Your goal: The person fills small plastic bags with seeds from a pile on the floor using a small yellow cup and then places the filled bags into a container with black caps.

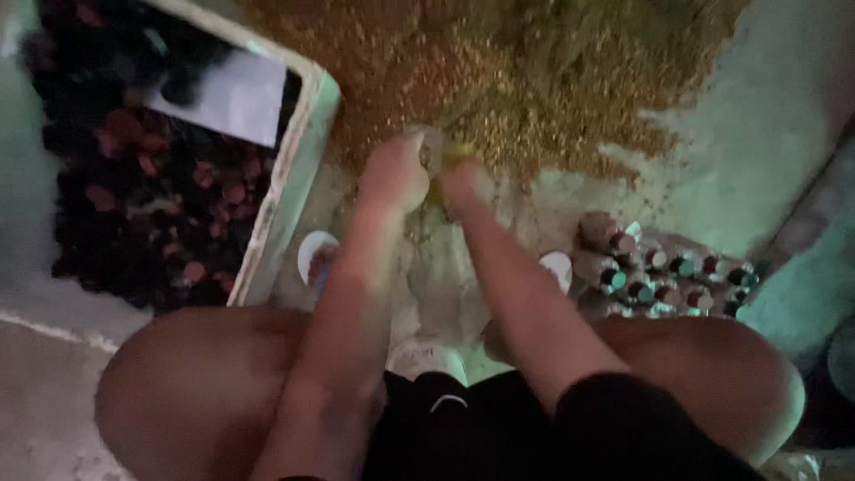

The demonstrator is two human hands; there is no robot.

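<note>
Blurred: left hand (394, 171) and right hand (465, 183) together clasp a small pale container (434, 150) at the grain heap (499, 80); capped bottles (663, 267) lie right.

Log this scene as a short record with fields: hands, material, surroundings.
left hand: at the near edge of the grain pile, apparently gripping a small pale object; blurred
right hand: beside the left, also at the pile's edge; grip unclear
material: loose yellow-brown granules heaped on the floor
left of pile: tray of dark red pieces
right of pile: cluster of small capped bottles
posture: person squatting, knees either side
</note>
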